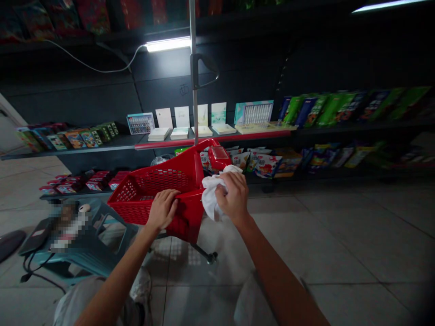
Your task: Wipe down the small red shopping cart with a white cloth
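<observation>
A red plastic shopping basket (159, 181) on wheels stands tilted on the tiled floor in front of me. My left hand (163, 209) grips its near rim, fingers curled over the edge. My right hand (233, 194) is closed around a crumpled white cloth (210, 194), pressed against the basket's right corner. A metal pull handle (194, 86) with a black grip rises from the basket's far end.
Dark store shelves (217, 136) behind the basket carry notebooks, paint sets and coloured packets. A teal plastic stool (88, 244) with small items stands at the left, with a cable on the floor beside it. Open tiled floor (340, 235) lies to the right.
</observation>
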The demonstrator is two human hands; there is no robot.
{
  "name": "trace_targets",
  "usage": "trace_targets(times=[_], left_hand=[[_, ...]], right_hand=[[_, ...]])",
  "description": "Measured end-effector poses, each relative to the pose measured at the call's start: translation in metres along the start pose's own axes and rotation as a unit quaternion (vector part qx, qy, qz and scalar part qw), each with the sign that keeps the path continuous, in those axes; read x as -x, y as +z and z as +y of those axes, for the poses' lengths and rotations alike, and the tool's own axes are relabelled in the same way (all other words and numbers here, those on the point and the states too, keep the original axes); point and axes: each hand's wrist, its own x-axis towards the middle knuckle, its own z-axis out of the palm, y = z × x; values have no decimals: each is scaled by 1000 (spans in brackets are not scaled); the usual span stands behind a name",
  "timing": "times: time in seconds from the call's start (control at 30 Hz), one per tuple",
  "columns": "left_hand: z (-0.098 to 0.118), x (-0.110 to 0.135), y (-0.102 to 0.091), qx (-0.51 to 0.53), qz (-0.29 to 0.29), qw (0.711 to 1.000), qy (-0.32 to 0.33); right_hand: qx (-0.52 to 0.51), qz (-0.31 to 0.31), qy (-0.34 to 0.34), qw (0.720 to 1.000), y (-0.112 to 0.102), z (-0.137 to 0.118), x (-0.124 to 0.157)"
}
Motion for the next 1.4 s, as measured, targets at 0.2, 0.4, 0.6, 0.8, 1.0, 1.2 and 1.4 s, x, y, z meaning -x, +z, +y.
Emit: trace_targets(times=[0.2,0.4,0.6,0.8,1.0,1.2,1.4], left_hand=[[17,-15,-5,22,-22,1000,-1],[14,-4,4,18,-24,1000,-2],[9,3,-4,59,4,998,-11],[5,1,-29,144,-64,987,-24],[-4,-5,-37,201,-94,974,-53],[-5,-2,-33,216,-40,976,-12],[-4,8,-25,171,49,984,31]], right_hand=[[40,-79,-5,996,-8,-34,-7],[24,-119,-36,992,-18,-58,2],[-127,-123,-133,975,-24,-40,14],[-251,-160,-121,947,-20,-11,-6],[-274,-219,-44,935,-2,25,-40],[-157,-250,32,955,32,65,-96],[15,-289,36,957,64,50,-143]])
